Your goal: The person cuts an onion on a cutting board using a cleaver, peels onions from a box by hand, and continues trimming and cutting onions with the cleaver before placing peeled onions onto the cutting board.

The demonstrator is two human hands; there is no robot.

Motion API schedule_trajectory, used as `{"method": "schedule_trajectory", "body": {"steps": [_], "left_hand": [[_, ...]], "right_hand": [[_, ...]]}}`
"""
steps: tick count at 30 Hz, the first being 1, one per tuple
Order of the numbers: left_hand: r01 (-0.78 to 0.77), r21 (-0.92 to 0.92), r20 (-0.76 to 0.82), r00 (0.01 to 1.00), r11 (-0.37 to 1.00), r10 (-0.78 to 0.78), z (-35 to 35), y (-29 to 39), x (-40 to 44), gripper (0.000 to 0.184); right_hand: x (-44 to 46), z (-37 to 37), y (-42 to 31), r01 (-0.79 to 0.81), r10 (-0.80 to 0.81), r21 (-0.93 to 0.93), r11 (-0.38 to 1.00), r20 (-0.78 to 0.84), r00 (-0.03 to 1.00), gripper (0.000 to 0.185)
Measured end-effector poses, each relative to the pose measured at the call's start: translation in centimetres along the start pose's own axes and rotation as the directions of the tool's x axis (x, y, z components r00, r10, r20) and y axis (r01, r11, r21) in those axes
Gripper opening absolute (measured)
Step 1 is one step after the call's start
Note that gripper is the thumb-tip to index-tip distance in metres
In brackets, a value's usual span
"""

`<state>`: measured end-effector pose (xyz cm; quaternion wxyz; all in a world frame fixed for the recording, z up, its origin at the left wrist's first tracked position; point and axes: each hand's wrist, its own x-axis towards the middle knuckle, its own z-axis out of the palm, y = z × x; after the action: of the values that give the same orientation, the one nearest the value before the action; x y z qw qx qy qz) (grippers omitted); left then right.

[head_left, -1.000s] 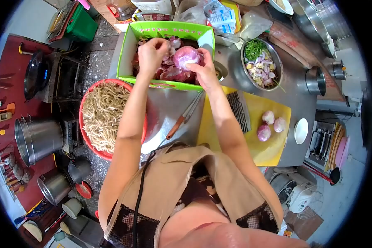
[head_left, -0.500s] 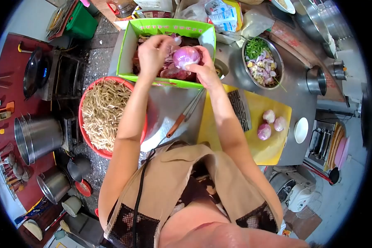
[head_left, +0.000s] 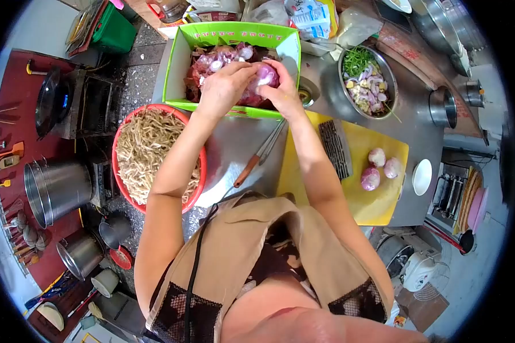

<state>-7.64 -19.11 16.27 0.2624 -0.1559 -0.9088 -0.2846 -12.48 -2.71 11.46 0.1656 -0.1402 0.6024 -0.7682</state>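
Note:
A purple-red onion (head_left: 267, 74) is held over the green-edged cardboard box (head_left: 169, 77). My right hand (head_left: 284, 96) grips it from the right, thumb across its pale end. From the left, my left hand (head_left: 226, 87) presses its bent fingers against the onion; the fingertips are partly hidden. Inside the box, beneath both hands, lie onion skins and trimmings (head_left: 223, 57). Three purple-and-white onions (head_left: 370, 179) rest on the yellow cutting board (head_left: 303, 194), beside a dark, wide-bladed cleaver (head_left: 335, 150).
A red basin (head_left: 117, 171) of pale, shredded strips (head_left: 149, 154) stands left of the box. A peeler-like tool with a wooden handle (head_left: 248, 171) lies on the metal table. To the right are a steel bowl (head_left: 393, 86) of chopped onion and greens, and a white bowl (head_left: 422, 177).
My left hand has come down and right, from above the trimmings onto the onion. The onion has shifted slightly right and is more covered by my fingers.

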Motion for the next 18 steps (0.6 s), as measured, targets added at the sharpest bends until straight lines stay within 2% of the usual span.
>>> {"method": "schedule_trajectory", "body": {"steps": [6,7,8,10,12,13,14,15,16,17,18], "left_hand": [[-0.011,0.174,0.115,0.993,0.985,-0.009,0.3,0.5,-0.2,0.012],[-0.013,0.184,0.117,0.993,0.983,-0.009,0.4,0.1,-0.2,0.012],[0.039,0.100,0.054,0.998,0.994,-0.044,0.5,-0.6,-0.1,0.010],[0.163,-0.111,-0.044,0.985,0.980,-0.168,0.2,-1.5,0.4,0.010],[0.213,-0.026,-0.093,0.972,0.977,-0.214,-0.2,-3.2,0.8,0.011],[0.263,0.020,-0.107,0.960,0.965,-0.259,-0.4,-3.9,1.0,0.011],[0.346,0.107,-0.092,0.937,0.932,-0.338,-0.4,-4.7,0.9,0.012],[0.403,0.281,0.000,0.908,0.871,-0.420,-0.4,-5.7,0.6,0.017],[0.332,0.355,-0.031,0.938,0.874,-0.344,-0.4,-6.1,-0.1,0.020],[0.260,0.429,-0.057,0.964,0.865,-0.261,-0.1,-6.4,-0.6,0.023],[0.256,0.424,-0.057,0.965,0.868,-0.257,-0.3,-5.5,-0.6,0.023]], "right_hand": [[0.0,0.1,0.8,0.020,-0.023,-0.086,0.996,-0.025,0.999,0.058],[-0.1,0.1,0.5,0.060,-0.069,-0.201,0.978,-0.036,0.997,0.059],[-0.2,0.2,0.5,0.096,-0.115,-0.313,0.945,-0.042,0.993,0.059],[-0.4,0.2,0.6,0.142,-0.152,-0.330,0.933,-0.006,0.988,0.058],[-0.4,0.5,0.8,0.182,-0.183,-0.353,0.918,0.032,0.983,0.058],[-0.2,0.6,1.0,0.216,-0.209,-0.298,0.930,0.056,0.976,0.063],[-0.1,0.5,1.1,0.248,-0.236,-0.244,0.938,0.076,0.969,0.068],[0.0,0.3,1.0,0.279,-0.266,-0.190,0.941,0.093,0.959,0.073],[-0.1,0.4,0.7,0.248,-0.234,-0.161,0.955,0.103,0.967,0.082],[0.0,0.5,0.4,0.253,-0.239,-0.167,0.953,0.101,0.966,0.082],[0.0,0.5,0.3,0.230,-0.221,-0.170,0.958,0.072,0.973,0.084]]}}
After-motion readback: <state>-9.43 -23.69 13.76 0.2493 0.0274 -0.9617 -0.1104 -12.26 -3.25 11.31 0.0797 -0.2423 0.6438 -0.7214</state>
